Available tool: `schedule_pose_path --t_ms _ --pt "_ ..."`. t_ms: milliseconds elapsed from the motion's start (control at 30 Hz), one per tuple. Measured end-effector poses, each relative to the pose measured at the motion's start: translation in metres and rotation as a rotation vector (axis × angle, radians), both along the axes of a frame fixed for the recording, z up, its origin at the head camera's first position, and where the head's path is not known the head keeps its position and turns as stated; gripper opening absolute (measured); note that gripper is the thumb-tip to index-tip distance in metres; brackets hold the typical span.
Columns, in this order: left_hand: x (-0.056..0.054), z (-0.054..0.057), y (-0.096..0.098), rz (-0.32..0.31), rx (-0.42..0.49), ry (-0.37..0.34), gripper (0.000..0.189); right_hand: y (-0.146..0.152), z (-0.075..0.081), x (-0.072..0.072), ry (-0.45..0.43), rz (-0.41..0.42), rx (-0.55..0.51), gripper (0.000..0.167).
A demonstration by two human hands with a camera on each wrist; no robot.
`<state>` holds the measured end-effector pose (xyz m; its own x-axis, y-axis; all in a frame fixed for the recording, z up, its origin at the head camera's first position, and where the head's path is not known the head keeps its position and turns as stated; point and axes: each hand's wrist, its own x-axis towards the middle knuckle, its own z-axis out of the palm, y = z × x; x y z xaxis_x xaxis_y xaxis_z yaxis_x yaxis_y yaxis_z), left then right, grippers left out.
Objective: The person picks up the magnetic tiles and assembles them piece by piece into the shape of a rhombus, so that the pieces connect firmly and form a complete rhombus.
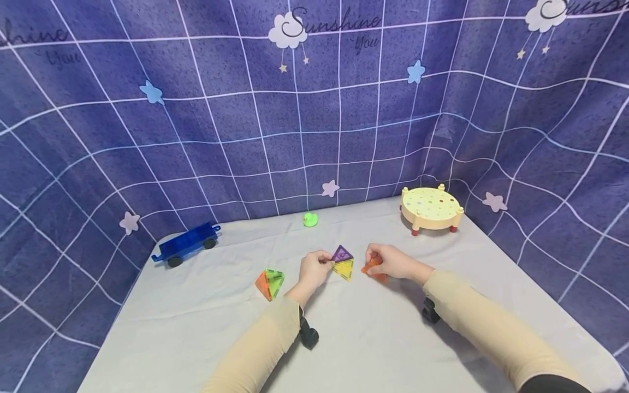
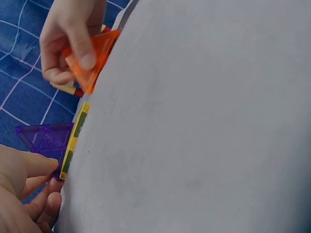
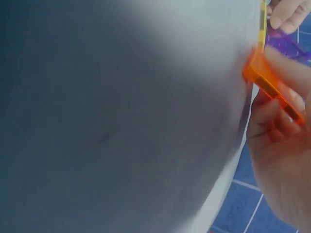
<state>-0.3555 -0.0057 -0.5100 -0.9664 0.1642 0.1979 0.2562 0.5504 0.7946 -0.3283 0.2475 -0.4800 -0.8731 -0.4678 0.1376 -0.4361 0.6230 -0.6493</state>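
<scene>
My left hand [image 1: 313, 269] pinches a purple triangular magnetic tile [image 1: 342, 252] by its left side. In the left wrist view that purple tile stands up, its lower edge against a yellow triangular tile [image 2: 75, 138] lying on the cloth. A short gap to the right, my right hand [image 1: 395, 262] grips an orange triangular tile [image 1: 378, 275] between thumb and fingers. This orange tile [image 3: 272, 85] is tilted in the right wrist view, partly covered by the fingers. Left of my left hand sits a small pyramid of orange and green tiles [image 1: 270, 284].
Along the back of the white-covered table [image 1: 211, 322] are a blue wheeled wagon [image 1: 188, 243] at left, a green toy duck [image 1: 310, 219] in the middle and a round cream stand with short legs [image 1: 431, 208] at right. A blue grid-patterned curtain [image 1: 221, 120] hangs behind.
</scene>
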Motion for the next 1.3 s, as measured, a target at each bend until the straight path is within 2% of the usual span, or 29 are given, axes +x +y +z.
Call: schedule_pose_path --t_ms 133,300,633,1067,1300 --pt "-0.001 0.000 0.000 0.006 0.010 -0.004 0.006 -0.014 0.003 -0.005 -0.009 -0.099 0.007 0.022" --pt "0.000 -0.001 -0.001 0.005 0.003 -0.004 0.006 -0.034 0.005 -0.008 -0.094 -0.217 0.002 0.016" --pt "0.001 0.000 0.002 0.021 -0.018 -0.002 0.005 -0.062 0.007 -0.006 -0.185 -0.381 -0.055 0.013" --pt "0.001 -0.001 0.000 0.012 -0.007 0.019 0.004 -0.067 0.007 -0.005 -0.187 -0.365 -0.084 0.016" --pt "-0.001 -0.003 0.000 0.003 0.002 0.028 0.006 -0.066 0.006 -0.006 -0.154 -0.325 -0.076 0.037"
